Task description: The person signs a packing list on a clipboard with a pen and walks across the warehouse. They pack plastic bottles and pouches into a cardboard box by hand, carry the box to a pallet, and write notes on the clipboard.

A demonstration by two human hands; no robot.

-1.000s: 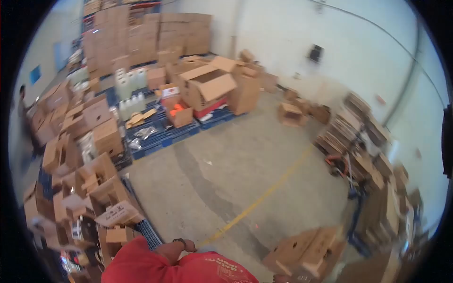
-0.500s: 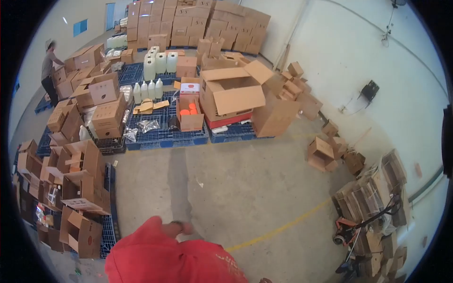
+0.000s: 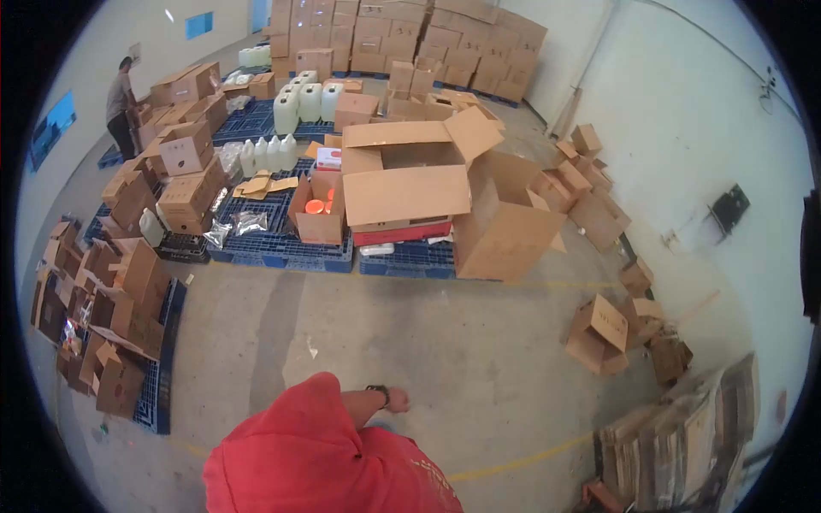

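Note:
My left hand (image 3: 398, 399) reaches out from a red sleeve (image 3: 312, 415), with a dark watch (image 3: 379, 392) on the wrist. Its fingers look curled in, and nothing shows in them. It hangs over the bare concrete floor (image 3: 479, 368), touching no object. My right hand is out of sight. Ahead of me, a large open carton (image 3: 406, 192) stands on a blue pallet (image 3: 406, 265). Left of it, a smaller open box (image 3: 321, 227) holds orange-lidded containers (image 3: 315, 206).
Several cartons (image 3: 128, 329) crowd a pallet at left. White jugs (image 3: 286, 111) stand farther back. A person (image 3: 121, 107) is by boxes at far left. Flattened cardboard (image 3: 676, 445) leans at lower right, near an open box (image 3: 597, 335). Stacked cartons (image 3: 385, 38) line the back.
My view has shifted, and the pallets and boxes sit differently in it. My left hand has swung forward and right, away from my body. The pallet jack at lower right has mostly left view.

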